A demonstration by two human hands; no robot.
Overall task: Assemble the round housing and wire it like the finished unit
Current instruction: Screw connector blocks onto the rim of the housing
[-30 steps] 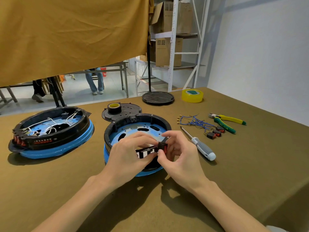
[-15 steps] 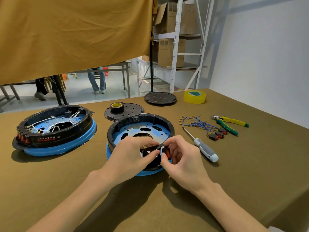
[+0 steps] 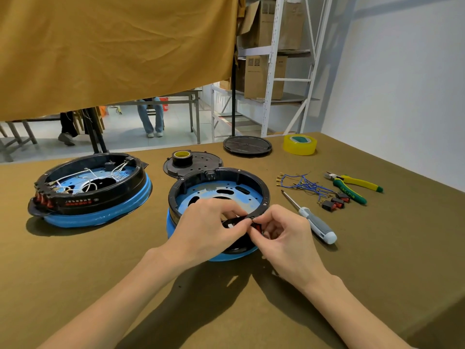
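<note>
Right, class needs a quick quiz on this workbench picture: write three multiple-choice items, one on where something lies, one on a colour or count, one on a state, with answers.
1. Where does the screwdriver lie?
A. Right of the open housing, on the table
B. Inside the wired unit
C. On the shelf

2. What colour are the loose wires near the pliers?
A. White
B. Blue
C. Red

3. What is the right hand doing?
A. Resting flat on the table
B. Holding the screwdriver
C. Pinching a small red switch at the housing's near rim

Answers: 1 A, it lies on the cloth beside the housing. 2 B, the bundle is blue; white wires are only in the finished unit. 3 C, its fingers pinch the switch while the left hand steadies the rim.
</note>
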